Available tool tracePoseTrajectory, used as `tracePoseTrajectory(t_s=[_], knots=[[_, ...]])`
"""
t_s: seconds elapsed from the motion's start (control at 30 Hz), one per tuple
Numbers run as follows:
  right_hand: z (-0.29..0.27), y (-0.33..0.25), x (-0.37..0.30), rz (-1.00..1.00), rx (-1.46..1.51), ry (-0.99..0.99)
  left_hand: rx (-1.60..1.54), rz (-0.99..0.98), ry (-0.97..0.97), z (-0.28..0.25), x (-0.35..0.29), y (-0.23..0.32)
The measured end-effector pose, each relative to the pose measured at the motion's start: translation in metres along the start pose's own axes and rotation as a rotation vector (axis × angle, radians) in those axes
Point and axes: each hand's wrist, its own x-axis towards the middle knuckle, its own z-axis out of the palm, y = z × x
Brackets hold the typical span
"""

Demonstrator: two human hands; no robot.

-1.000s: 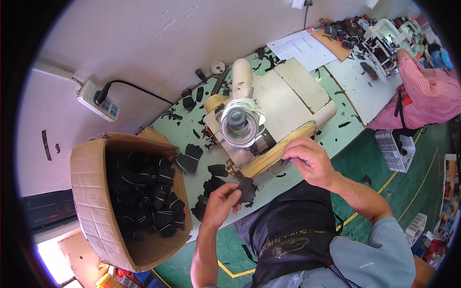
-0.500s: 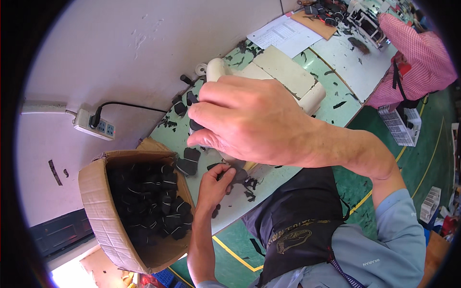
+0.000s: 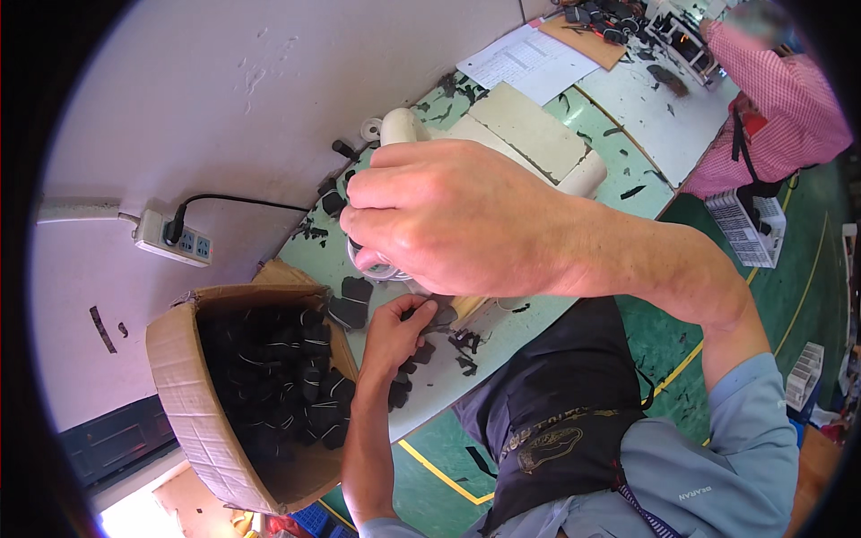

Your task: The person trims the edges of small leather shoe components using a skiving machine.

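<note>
My left hand (image 3: 396, 334) rests low on the pale green table (image 3: 444, 381), its thumb and fingers pinching a dark grey fabric piece (image 3: 443, 316). A cream-coloured machine (image 3: 529, 130), like a sewing machine, stands just beyond. My right hand (image 3: 457, 220) is raised above the near left end of that machine, with the fingers curled inward. What they grip is hidden behind the hand. Under its fingertips part of a pale ring (image 3: 387, 272) shows. Beside my left hand lie flat dark grey pieces (image 3: 350, 302) and small black scraps (image 3: 466, 341).
Left of my left arm a cardboard box (image 3: 211, 430) holds many black bundles (image 3: 314, 377) tied with pale bands. A power strip (image 3: 175, 235) hangs on the wall. Papers (image 3: 525, 63) lie at the back. A person in a pink checked garment (image 3: 780, 117) sits at the far right.
My right hand has shifted slightly left, and its fingers now cover the dark thing seen between them before. My left hand has moved a little upward, still pinching the grey piece.
</note>
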Motion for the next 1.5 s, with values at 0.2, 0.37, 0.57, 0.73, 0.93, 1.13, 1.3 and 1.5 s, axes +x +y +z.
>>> tracePoseTrajectory(t_s=[0.2,0.37,0.57,0.73,0.93,1.13,1.3,1.5], knots=[[0.004,0.006,-0.019,0.015,0.147,0.185,-0.056,0.022,-0.029,0.0,0.002,-0.005],[-0.02,-0.017,-0.096,0.606,0.448,0.15,-0.093,0.005,0.01,0.001,0.0,-0.01],[-0.033,-0.024,-0.163,0.286,0.09,0.272,-0.115,0.049,0.0,0.003,0.0,-0.013],[-0.039,-0.023,-0.183,0.233,0.022,0.365,-0.145,0.053,0.02,0.005,-0.001,-0.013],[-0.04,-0.02,-0.19,0.212,-0.005,0.459,-0.145,0.045,0.034,0.006,-0.002,-0.013],[-0.042,-0.017,-0.194,0.171,-0.023,0.446,-0.144,0.047,0.034,0.005,0.0,-0.016],[-0.043,-0.017,-0.199,0.175,-0.062,0.395,-0.135,0.043,0.035,0.005,0.0,-0.016],[-0.046,-0.021,-0.202,0.269,0.014,0.369,-0.136,0.037,0.043,0.006,-0.001,-0.014]])
